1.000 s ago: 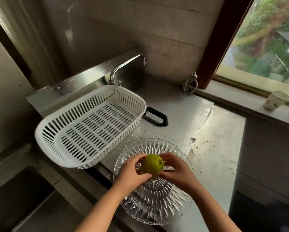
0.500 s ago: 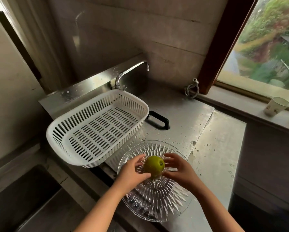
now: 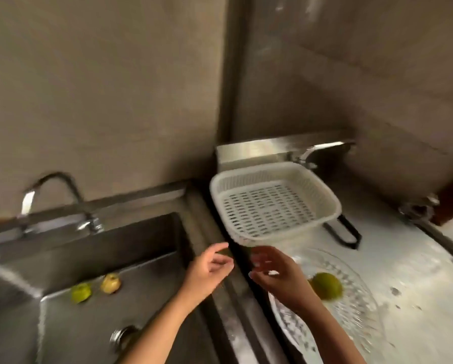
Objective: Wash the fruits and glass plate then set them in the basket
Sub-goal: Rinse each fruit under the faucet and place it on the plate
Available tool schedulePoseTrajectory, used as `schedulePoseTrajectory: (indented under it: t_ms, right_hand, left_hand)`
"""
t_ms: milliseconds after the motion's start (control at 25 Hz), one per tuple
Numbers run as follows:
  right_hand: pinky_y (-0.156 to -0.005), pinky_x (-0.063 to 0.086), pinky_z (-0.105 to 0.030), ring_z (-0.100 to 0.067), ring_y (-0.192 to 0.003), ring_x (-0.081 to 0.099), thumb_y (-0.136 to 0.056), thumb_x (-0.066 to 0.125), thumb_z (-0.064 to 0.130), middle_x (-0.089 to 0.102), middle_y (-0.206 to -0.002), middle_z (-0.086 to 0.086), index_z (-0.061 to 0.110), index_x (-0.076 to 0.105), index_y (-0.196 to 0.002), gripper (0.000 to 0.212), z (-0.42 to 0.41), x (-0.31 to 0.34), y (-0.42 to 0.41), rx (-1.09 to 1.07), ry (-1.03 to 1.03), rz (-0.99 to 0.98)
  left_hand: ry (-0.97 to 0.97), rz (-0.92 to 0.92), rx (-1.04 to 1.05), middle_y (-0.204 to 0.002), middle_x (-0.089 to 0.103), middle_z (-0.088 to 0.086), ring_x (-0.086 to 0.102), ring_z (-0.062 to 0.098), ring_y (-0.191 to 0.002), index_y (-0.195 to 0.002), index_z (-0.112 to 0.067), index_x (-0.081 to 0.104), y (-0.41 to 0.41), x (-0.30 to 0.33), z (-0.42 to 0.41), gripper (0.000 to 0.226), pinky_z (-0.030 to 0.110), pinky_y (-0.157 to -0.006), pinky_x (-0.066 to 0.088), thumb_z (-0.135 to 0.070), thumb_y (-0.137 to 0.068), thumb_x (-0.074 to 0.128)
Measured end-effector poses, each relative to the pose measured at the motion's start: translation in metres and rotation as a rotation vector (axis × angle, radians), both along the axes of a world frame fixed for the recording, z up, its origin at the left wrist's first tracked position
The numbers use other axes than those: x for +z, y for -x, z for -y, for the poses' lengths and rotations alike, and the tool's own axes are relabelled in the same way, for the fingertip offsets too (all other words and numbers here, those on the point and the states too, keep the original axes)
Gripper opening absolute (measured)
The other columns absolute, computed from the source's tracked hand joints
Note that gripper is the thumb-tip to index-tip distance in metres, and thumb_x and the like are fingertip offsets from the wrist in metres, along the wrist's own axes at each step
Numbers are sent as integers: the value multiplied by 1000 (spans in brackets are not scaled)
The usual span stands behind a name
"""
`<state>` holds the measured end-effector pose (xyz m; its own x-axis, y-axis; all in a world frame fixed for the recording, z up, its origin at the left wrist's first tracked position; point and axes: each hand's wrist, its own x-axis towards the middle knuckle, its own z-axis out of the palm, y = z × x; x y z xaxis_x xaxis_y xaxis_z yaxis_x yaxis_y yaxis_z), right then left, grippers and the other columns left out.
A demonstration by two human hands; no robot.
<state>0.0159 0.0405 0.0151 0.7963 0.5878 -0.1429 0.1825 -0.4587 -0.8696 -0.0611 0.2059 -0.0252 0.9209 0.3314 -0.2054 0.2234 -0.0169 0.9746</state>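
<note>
Head view, blurred by motion. Clear cut-glass plate [image 3: 362, 319] sits on the wet steel counter [image 3: 417, 298] at 4 o'clock; one round green fruit [image 3: 326, 286] rests on it. Two more small fruits lie in the steel sink [image 3: 146, 248] at 8 o'clock: a green one [image 3: 81, 292] and a yellowish one [image 3: 110, 283], just beside each other. White slotted plastic basket [image 3: 274, 206], with nothing in it, stands at 1 o'clock, beyond the plate.

Handling, as judgement: the plate looks heavy, brittle and slick when wet; take it by opposite rims with both hands. The fruits are firm, light, prone to roll; cup them.

Your left hand [image 3: 208, 269] and right hand [image 3: 278, 274] hover apart over the sink's edge, fingers loosely spread, holding nothing. The right one hangs just beside the plate's rim.
</note>
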Motion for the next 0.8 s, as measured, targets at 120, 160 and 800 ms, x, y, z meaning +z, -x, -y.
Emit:
schedulePoseTrajectory:
  t_ms: [120, 160, 800]
  right_hand:
    - [-67, 48, -8, 3, -69, 63, -71, 74, 5, 66, -86, 9, 30, 59, -96, 39, -80, -26, 26, 221, 107, 27]
    - [-68, 49, -10, 4, -68, 63, -71, 74, 6, 67, -85, 10, 29, 61, -98, 38, -104, -38, 35, 277, 144, 35]
    - [-70, 45, -24, -18, -71, 57, -69, 77, 7, 58, -96, -10, 4, 56, -116, 52, -418, -347, 146, 646, 267, -91]
  left_hand:
    - [29, -74, 280, -86, 64, 0, 62, 11, -75, -118, -14, 54, 74, -29, -57, 36, 7, -67, 46, -5, -84, 60]
    - [41, -106, 363, -86, 65, -1, 63, 10, -76, -117, -14, 55, 98, -41, -74, 35, 6, -67, 47, -6, -84, 61]
    - [238, -314, 1086, -92, 60, 16, 56, 25, -73, -109, -6, 54, 220, -326, -279, 25, 8, -43, 40, -4, -85, 58]
